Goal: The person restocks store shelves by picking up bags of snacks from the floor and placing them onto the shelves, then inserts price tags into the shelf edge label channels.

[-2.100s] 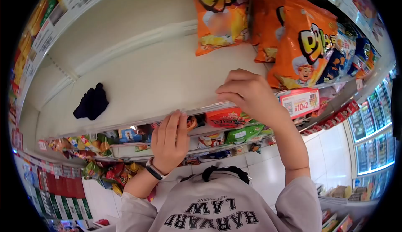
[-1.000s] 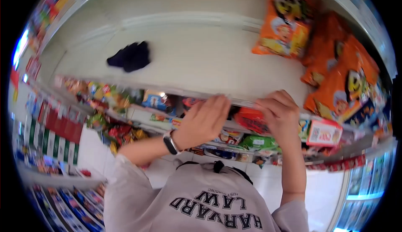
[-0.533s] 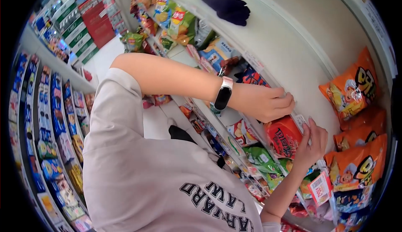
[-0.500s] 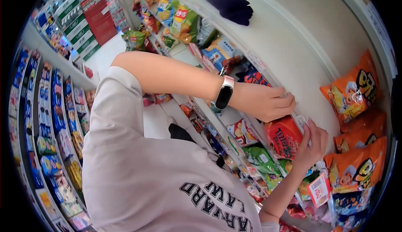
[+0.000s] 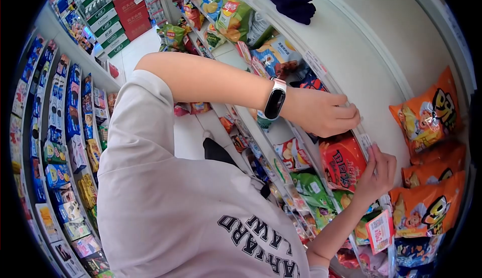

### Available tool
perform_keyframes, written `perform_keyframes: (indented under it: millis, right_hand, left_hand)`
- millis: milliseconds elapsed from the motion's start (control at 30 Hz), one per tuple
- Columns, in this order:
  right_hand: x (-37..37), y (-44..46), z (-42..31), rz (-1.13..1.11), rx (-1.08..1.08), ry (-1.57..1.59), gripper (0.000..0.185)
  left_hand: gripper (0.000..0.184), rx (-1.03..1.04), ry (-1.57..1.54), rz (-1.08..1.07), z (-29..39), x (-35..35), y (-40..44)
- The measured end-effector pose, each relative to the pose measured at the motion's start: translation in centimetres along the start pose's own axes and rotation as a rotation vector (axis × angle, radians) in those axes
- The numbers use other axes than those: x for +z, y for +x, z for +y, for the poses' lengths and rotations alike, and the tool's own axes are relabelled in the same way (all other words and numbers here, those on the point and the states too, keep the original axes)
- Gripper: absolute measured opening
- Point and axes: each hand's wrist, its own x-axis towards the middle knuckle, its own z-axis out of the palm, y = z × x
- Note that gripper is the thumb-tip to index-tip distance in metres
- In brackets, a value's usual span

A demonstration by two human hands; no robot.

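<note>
My left hand point(image 5: 324, 111), wearing a black-faced fitness band point(image 5: 274, 102), rests at the front edge of a white shelf point(image 5: 374, 85). Its fingers are curled together, and what they pinch is hidden. Just below it, a small white price label point(image 5: 365, 140) sits along the shelf's edge strip. My right hand point(image 5: 377, 171) has thumb and fingers closed at the lower end of this label. Between the two hands, a red snack bag point(image 5: 343, 163) shows on the level underneath.
Orange snack bags point(image 5: 427, 205) stand at the right end of the shelf. A dark glove point(image 5: 288, 3) lies at its far end. A red-bordered price sign point(image 5: 379, 232) hangs near my right forearm. Stacked boxes point(image 5: 133, 7) and another packed rack point(image 5: 65, 167) are to the left.
The view has shifted slightly, so the shelves sit a little differently in it. Both hands stay at the same stretch of shelf edge, with the left fingers slightly more extended.
</note>
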Motion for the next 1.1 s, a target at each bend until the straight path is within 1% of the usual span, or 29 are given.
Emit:
perform_keyframes:
  millis: [67,167,333,367,400,500,600,700,800,833,933,967,1000,1067,1100]
  right_hand:
    - [0.0,-0.1,0.0,-0.005,0.025,0.018,0.018]
    - [-0.1,0.0,-0.2,-0.024,0.07,0.031,0.019]
    - [-0.2,-0.2,0.1,-0.033,0.039,0.013,0.018]
    - [-0.2,0.0,0.1,-0.034,0.029,0.019,0.017]
    - [-0.3,0.1,0.0,-0.034,0.018,0.028,0.016]
    - [-0.2,0.0,0.0,-0.051,0.045,-0.002,0.016]
    - [0.0,-0.1,0.0,-0.025,-0.013,-0.051,0.015]
    - [-0.3,0.0,-0.4,-0.064,0.018,-0.047,0.012]
    - [0.4,0.8,-2.4,0.023,0.048,-0.016,0.011]
    - [0.5,1.0,-3.2,0.01,0.065,0.016,0.013]
    - [2.1,1.2,-4.9,0.078,-0.049,0.241,0.015]
    - [2.6,0.9,-5.3,0.034,-0.102,0.299,0.018]
    - [3.3,0.6,-6.3,0.003,-0.131,0.42,0.021]
    - [4.3,-0.4,-8.7,-0.136,-0.147,0.584,0.022]
    - [5.0,-1.1,-10.0,-0.168,-0.153,0.651,0.024]
  left_hand:
    - [0.042,0.004,0.014,-0.033,-0.1,-0.3,0.1]
    - [0.039,-0.073,-0.378,-0.12,-1.0,-1.2,0.4]
    - [0.019,-0.491,-2.207,-0.241,-0.5,-3.9,1.4]
    - [0.017,-0.03,-1.324,-0.469,1.2,-4.1,0.6]
    - [0.017,0.351,-0.392,-0.582,3.1,-3.7,-0.7]
    - [0.011,0.233,-0.656,-0.226,4.8,-2.2,-3.4]
    - [0.008,0.349,-0.361,-0.283,5.6,-1.7,-3.5]
    - [0.012,0.322,-0.45,-0.346,6.0,-2.4,-3.7]
    - [0.011,0.279,-0.462,-0.411,6.4,-3.3,-4.7]
    - [0.011,0.263,-0.479,-0.436,6.3,-4.0,-4.9]
    - [0.011,0.227,-0.484,-0.5,6.0,-5.6,-6.0]
    - [0.007,0.208,-0.466,-0.509,5.8,-6.1,-6.2]
    - [0.008,0.189,-0.446,-0.502,5.6,-6.5,-6.7]
    - [0.011,0.154,-0.41,-0.48,5.3,-7.2,-7.9]
    - [0.011,0.151,-0.432,-0.496,5.2,-7.5,-8.4]
